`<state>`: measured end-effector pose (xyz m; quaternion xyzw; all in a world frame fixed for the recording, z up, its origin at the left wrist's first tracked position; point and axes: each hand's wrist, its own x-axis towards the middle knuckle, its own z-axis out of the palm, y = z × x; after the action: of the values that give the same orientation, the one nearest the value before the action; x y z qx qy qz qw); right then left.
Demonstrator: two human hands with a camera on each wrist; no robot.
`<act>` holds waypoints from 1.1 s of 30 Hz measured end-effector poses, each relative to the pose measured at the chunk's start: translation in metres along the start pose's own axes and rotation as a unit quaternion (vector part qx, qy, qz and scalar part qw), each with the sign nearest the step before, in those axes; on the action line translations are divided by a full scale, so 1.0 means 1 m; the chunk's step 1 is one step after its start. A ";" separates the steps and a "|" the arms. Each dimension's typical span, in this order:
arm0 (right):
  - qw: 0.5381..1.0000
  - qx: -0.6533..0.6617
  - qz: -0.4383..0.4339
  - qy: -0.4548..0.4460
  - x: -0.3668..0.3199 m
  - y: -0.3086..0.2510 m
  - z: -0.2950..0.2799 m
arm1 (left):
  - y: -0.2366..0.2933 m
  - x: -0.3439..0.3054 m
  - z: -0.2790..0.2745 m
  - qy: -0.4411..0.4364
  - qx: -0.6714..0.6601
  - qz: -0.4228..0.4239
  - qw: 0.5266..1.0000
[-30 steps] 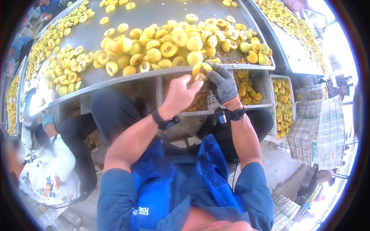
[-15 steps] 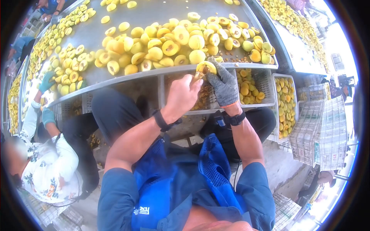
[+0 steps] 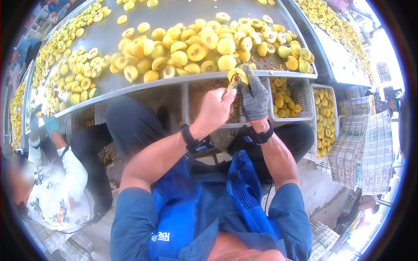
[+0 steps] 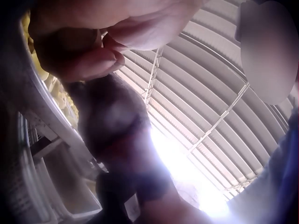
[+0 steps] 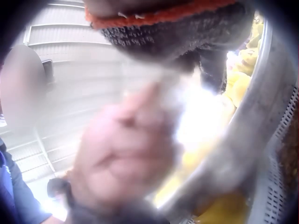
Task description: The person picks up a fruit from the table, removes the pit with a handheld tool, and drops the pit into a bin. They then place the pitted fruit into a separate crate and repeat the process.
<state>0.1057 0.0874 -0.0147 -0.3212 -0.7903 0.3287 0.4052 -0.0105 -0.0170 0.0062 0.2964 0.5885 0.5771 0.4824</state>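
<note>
My bare left hand (image 3: 214, 108) is just below the metal table's near edge, its thumb and fingers pinching a small, thin brownish tool (image 3: 232, 85). The tool's far end meets the brown hollow of a yellow apricot (image 3: 239, 75). My right hand (image 3: 254, 96), in a grey knit glove with an orange cuff, grips that apricot from the right. In the left wrist view the left fingers (image 4: 88, 60) are curled, and the gloved hand (image 4: 112, 109) is dark behind them. The right wrist view shows the glove (image 5: 173, 37) at the top and the left hand (image 5: 131, 151) blurred below.
A heap of halved and whole apricots (image 3: 178, 50) covers much of the metal table (image 3: 130, 92). Crates of apricots (image 3: 285, 98) stand beneath its edge and to the right. Stacked crates (image 3: 348, 148) lean farther right. Another person (image 3: 61, 191) works at the left.
Both hands have shifted slightly right, and the apricot has turned so its hollow faces the left hand. The neighbour's gloved hand reached onto the table pile, then came back to the edge.
</note>
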 end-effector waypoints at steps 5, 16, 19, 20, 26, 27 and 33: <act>0.998 0.037 0.046 -0.036 0.008 -0.001 -0.010 | -0.012 0.011 -0.010 -0.003 0.135 0.080 0.988; 0.995 -0.084 -0.038 -0.035 0.010 0.006 -0.016 | -0.028 0.010 0.004 -0.002 0.117 0.075 0.990; 0.990 0.042 0.079 -0.112 0.017 0.008 -0.030 | -0.027 0.014 -0.003 -0.014 0.204 0.144 0.968; 0.987 0.033 0.089 -0.131 0.019 0.009 -0.033 | -0.029 0.016 -0.004 -0.026 0.201 0.141 0.969; 0.990 -0.007 0.090 -0.106 0.015 0.005 -0.031 | 0.004 0.004 -0.003 -0.099 0.017 -0.080 0.992; 0.992 0.013 0.095 -0.087 0.014 0.002 -0.028 | 0.011 0.002 -0.006 -0.113 -0.020 -0.118 0.986; 0.999 -0.036 -0.014 -0.016 -0.001 0.002 -0.020 | 0.017 0.002 -0.015 -0.129 -0.049 -0.150 0.979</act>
<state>0.1236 0.0926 -0.0080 -0.3194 -0.8125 0.2994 0.3850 -0.0280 -0.0182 0.0204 0.2526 0.5305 0.4832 0.6490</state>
